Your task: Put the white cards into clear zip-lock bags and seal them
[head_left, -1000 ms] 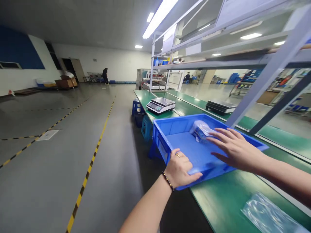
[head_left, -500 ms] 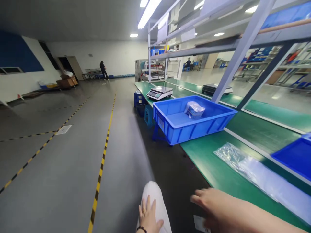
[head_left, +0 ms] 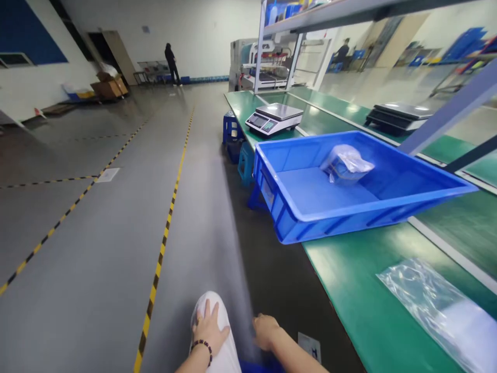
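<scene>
Both hands sit low, off the bench: left hand (head_left: 209, 327), fingers spread flat on a white-clothed knee (head_left: 217, 331); right hand (head_left: 264, 330) loosely curled, holding nothing. Beyond, a rigid blue plastic tray (head_left: 310, 217) holds a crinkled clear-wrapped packet (head_left: 345, 161) on the smooth green bench (head_left: 349, 290).

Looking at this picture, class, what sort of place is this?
Probably a factory packing floor: long green workbenches, weighing scales, a blue bin holding a bagged item, and yellow-black floor lines.
</scene>
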The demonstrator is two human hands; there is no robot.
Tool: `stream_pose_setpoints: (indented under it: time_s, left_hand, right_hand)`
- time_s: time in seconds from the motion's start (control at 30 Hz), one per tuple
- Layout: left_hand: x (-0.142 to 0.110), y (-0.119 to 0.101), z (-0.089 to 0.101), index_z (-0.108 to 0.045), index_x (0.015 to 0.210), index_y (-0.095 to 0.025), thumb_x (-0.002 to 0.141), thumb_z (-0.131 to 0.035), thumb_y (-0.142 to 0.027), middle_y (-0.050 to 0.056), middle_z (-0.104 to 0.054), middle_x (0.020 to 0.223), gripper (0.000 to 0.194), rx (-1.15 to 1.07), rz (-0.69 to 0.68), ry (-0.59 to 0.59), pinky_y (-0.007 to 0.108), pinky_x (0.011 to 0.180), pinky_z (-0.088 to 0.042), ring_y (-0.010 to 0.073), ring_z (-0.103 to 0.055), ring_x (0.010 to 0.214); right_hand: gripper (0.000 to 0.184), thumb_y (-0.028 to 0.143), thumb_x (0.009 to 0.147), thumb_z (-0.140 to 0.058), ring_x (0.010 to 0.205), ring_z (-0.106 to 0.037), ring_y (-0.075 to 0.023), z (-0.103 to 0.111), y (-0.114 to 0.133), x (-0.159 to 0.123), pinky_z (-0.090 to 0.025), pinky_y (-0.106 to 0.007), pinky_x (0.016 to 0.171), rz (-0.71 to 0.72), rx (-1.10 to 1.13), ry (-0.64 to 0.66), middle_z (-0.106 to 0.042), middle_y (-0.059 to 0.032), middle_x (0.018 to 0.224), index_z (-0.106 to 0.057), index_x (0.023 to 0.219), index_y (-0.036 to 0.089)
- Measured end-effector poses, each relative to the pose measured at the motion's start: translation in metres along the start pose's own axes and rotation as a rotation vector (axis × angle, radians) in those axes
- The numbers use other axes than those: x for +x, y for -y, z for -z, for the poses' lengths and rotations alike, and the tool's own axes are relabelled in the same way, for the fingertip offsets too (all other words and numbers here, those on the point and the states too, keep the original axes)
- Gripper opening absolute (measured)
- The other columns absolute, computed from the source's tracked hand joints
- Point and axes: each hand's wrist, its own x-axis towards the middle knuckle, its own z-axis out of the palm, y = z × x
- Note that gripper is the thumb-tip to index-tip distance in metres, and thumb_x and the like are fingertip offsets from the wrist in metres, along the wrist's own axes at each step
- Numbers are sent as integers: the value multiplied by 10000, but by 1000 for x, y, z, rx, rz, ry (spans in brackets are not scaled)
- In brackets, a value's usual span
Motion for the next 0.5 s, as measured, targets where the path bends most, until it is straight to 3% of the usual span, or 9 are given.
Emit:
stream_pose_setpoints:
  time_s: [0.17,0.27,0.37,0.5]
  left_hand:
    - [3,11,31,-310,1339,-249,696,-469,-378,27,-176,1471,675,-20,36,70,516,937,-328,372,-224,1285]
    - [0,30,30,-309,1339,-246,673,-487,-374,17,-188,1469,702,-53,31,157,504,955,-317,362,-214,1290]
    - [-4,54,15,-291,1346,-256,657,-507,-375,5,-181,1471,732,-92,68,235,512,965,-298,368,-199,1294]
    - [-14,81,-8,-296,1346,-253,681,-498,-357,3,-184,1470,703,-131,99,293,464,967,-309,343,-223,1293]
  right_hand:
    - [288,301,847,-531,966,-567,-196,18,-1,17,-472,-412,806,-32,-39,75,-559,-61,1134,-531,1103,169]
    - [289,303,849,-527,957,-572,-192,9,-8,42,-478,-399,794,-59,-40,127,-561,-58,1127,-526,1109,176]
    - [279,303,854,-521,941,-577,-185,-21,-24,76,-485,-384,781,-112,-37,213,-564,-54,1121,-528,1107,184]
    - [260,300,857,-515,930,-579,-179,-86,-55,111,-490,-371,772,-182,-7,324,-566,-51,1119,-535,1095,197]
